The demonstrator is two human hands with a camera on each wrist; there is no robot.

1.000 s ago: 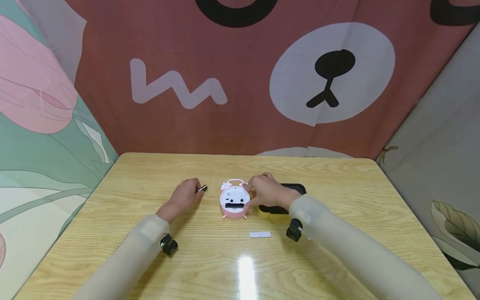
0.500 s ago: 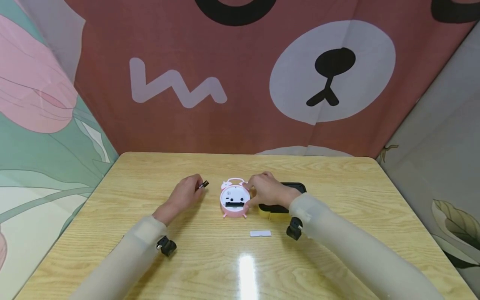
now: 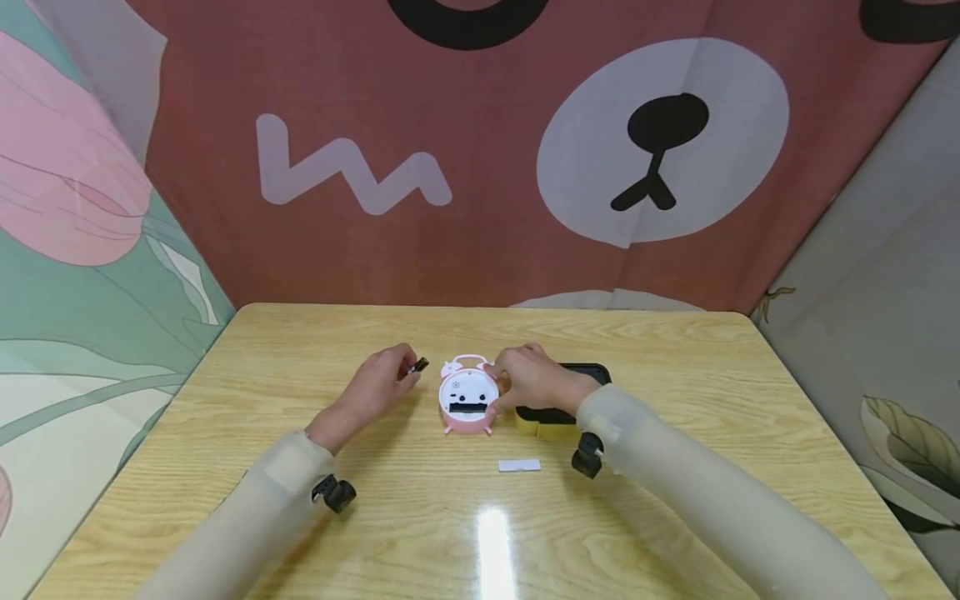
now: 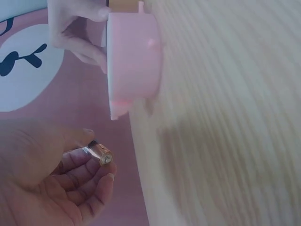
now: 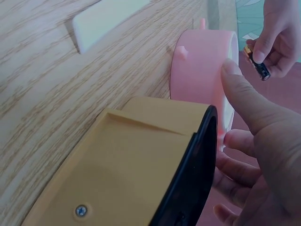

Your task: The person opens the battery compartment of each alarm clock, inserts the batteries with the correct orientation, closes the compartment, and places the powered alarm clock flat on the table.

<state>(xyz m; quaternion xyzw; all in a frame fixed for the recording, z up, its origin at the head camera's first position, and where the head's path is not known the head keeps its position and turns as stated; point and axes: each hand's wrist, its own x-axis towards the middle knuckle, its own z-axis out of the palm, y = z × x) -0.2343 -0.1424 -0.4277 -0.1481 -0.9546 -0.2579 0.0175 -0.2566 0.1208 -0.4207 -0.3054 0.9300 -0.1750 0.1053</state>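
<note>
A pink alarm clock (image 3: 459, 385) lies with its white back upward, and its dark battery compartment (image 3: 468, 408) is uncovered. My right hand (image 3: 542, 383) grips the clock's right side, the thumb low on the edge and the fingers by the upper rim. To the left of the clock, my left hand (image 3: 378, 387) pinches a black and gold battery (image 4: 99, 153) between thumb and fingers, raised above the table. The battery's gold end shows in the left wrist view. A thin white battery cover (image 3: 519, 466) lies on the table in front of the clock.
Right beside the clock, partly behind my right hand, sits a yellow and black box-like object (image 5: 127, 160) with a screw in its yellow face. The wooden table (image 3: 300, 333) reaches back to a hanging cloth with a bear print.
My left hand has moved right and slightly away from me, bringing the battery closer to the clock. More of the battery's dark part now shows. My right hand keeps its hold on the clock.
</note>
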